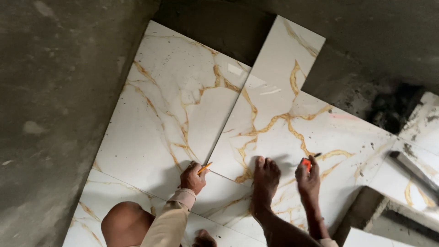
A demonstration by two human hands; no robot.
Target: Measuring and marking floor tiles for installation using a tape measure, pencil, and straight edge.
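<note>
My left hand [193, 177] grips an orange pencil [205, 168], its tip at the lower left edge of a long, loose white tile with gold veins [270, 91]. That tile lies slanted over other glossy tiles. My right hand [308, 179] rests on the tile surface further right and holds a small red-orange object [306, 163] with a dark tip; what it is I cannot tell. My bare foot [266, 179] presses on the tile between the two hands.
A large matching tile [169, 105] lies to the left, and more tiles [356, 142] spread right. Rough grey concrete [50, 100] borders the left and top. A dark hole [393, 110] and a broken tile edge [411, 169] sit at the right. My bent knee [125, 224] shows at the bottom.
</note>
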